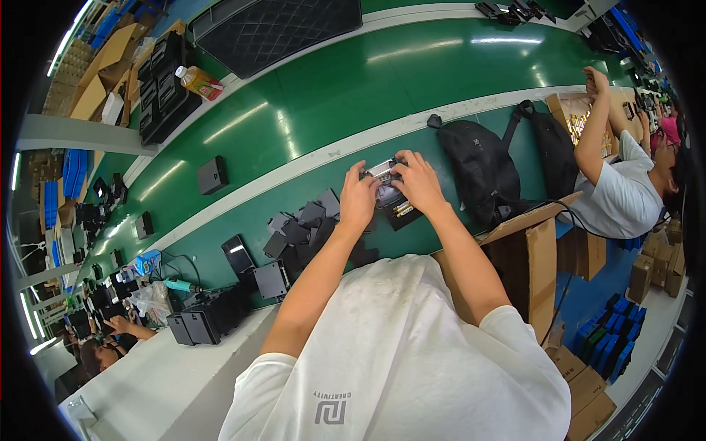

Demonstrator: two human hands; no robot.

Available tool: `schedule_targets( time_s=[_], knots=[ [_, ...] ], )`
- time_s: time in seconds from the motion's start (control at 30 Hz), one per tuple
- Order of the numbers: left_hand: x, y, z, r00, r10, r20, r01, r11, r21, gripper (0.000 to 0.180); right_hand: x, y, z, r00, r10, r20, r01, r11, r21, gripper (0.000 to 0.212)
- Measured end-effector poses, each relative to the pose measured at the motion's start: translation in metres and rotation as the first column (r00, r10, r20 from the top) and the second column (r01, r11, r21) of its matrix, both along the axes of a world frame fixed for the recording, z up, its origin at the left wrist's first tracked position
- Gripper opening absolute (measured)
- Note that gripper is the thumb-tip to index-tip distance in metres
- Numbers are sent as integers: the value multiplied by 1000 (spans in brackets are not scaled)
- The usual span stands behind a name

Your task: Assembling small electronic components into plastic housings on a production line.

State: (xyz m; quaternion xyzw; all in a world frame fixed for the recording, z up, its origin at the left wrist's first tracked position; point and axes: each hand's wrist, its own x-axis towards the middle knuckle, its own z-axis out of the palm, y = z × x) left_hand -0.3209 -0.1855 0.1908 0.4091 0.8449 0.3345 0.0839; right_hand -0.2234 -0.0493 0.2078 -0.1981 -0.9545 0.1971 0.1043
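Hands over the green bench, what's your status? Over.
Left hand and right hand both gripping small device. Gold-coloured cylinders close by. Black backpack close on the right, seemingly not blocking.

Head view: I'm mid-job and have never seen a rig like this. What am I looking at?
There is no robot here. A camera on a person's head looks down, and its fisheye lens bends straight edges. The left hand and right hand are that person's own, bare; together they hold a small dark and silvery object, its details too small to tell. They work over a green tabletop. By the right hand lie small gold-and-black cylinders, perhaps batteries. To the left is a pile of dark flat pieces; to the right, a black backpack.
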Motion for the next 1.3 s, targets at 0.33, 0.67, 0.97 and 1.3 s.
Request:
schedule_targets(
  time_s=[0.33, 0.67, 0.97, 1.3],
  knots=[
    [1, 1, 0, 991, 66, 115, -70, 997, 38, 9, -4, -1, -1, 998, 0, 68, 1, 1000, -16, 18],
    [-5, 2, 10, 989, 75, 130, -60, 991, -121, 10, -1, -5, -7, 999, -23, 25, 25, 997, -73, 18],
    [-3, 7, 7, 998, 69, -6, -69, 965, -251, 14, -6, -4, 0, 994, -37, 107, 49, 992, -112, 17],
    [-6, 11, 3, 997, 67, 30, -56, 957, -285, 15, -11, -2, -6, 979, -31, 204, 34, 999, -12, 17]
  ],
)
